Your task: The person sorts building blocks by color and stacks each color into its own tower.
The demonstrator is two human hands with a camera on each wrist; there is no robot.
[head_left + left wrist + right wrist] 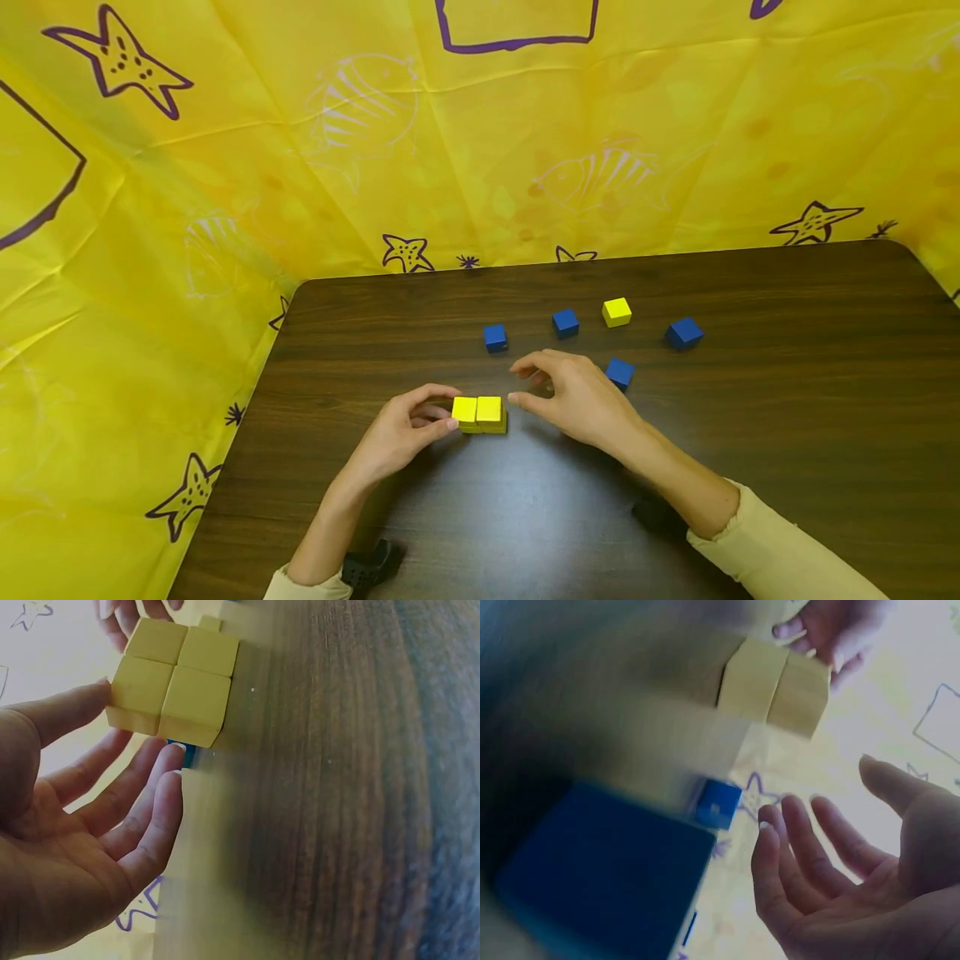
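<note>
Yellow blocks (489,409) stand pressed together on the dark table, two on top of two. My left hand (397,433) is at their left end, its thumb and index finger pinching the upper left yellow block (464,409) at front and back. In the left wrist view the stack's front (174,679) appears as a square of faces, with the thumb against its side. My right hand (581,400) hovers just right of the stack, its fingers loosely bent and apart from the thumb, holding nothing. In the right wrist view that hand (855,877) is also bare.
Several blue blocks lie behind and right of the stack, among them one (496,338) behind it and one (619,374) beside the right hand. A single yellow block (617,312) sits farther back. A yellow patterned cloth (480,167) hangs along the table's far edge (525,268).
</note>
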